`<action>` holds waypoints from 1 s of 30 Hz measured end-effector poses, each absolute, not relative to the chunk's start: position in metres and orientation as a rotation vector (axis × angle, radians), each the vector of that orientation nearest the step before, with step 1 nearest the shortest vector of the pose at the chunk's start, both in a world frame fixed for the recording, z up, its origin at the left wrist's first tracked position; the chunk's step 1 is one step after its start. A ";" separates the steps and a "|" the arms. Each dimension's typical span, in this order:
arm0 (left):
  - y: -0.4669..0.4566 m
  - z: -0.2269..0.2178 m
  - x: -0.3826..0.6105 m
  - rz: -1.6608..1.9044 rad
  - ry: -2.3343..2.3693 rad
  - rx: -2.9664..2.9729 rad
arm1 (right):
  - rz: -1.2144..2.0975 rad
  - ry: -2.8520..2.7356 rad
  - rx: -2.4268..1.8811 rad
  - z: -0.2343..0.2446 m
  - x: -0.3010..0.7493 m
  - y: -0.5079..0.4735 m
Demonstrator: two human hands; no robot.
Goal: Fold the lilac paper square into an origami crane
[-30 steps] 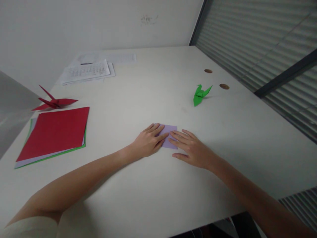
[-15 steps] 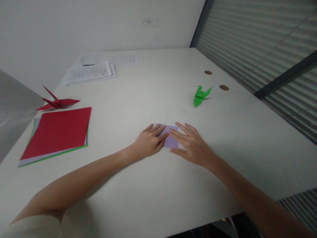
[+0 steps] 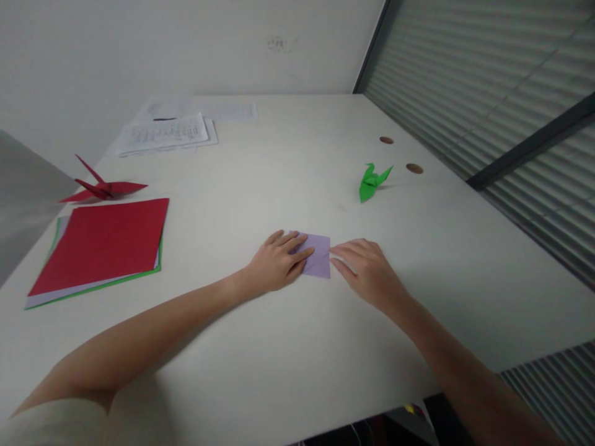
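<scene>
A folded lilac paper point(image 3: 318, 259) lies flat near the middle of the white table point(image 3: 297, 347). My left hand point(image 3: 277, 263) rests palm-down on its left part, fingers spread over it and pressing it to the tabletop. My right hand point(image 3: 367, 269) sits just right of the paper, fingers curled, with thumb and forefinger at its right edge.
A stack of red, white and green sheets point(image 3: 100, 248) lies at the left, a red paper crane point(image 3: 100, 186) behind it. A green folded figure point(image 3: 372, 181) stands at the right near two round holes point(image 3: 413, 168). Printed papers point(image 3: 165, 132) lie at the back. A slatted blind runs along the right side.
My right hand has slid off the top of the lilac paper to its right edge and curled its fingers there. My left hand has stayed on the paper.
</scene>
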State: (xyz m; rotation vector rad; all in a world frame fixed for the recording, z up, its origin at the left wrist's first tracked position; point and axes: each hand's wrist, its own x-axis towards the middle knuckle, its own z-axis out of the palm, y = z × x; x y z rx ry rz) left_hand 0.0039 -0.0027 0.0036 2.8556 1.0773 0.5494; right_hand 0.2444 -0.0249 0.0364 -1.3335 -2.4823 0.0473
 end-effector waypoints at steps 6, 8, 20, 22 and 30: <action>0.000 0.006 0.001 0.598 1.003 2.797 | 0.226 -2.473 -1.604 0.036 0.218 0.011; 0.000 0.007 -0.001 0.620 0.956 2.779 | 0.226 -2.441 -1.629 0.028 0.217 0.015; 0.008 0.000 -0.005 0.698 1.318 2.483 | 0.520 -2.311 -1.446 0.015 0.213 0.006; 0.010 -0.001 -0.006 0.719 1.312 2.422 | 0.635 -2.285 -1.376 0.016 0.212 0.005; 0.020 0.022 -0.020 1.320 1.195 2.239 | 0.451 -1.935 -1.207 0.023 0.220 0.005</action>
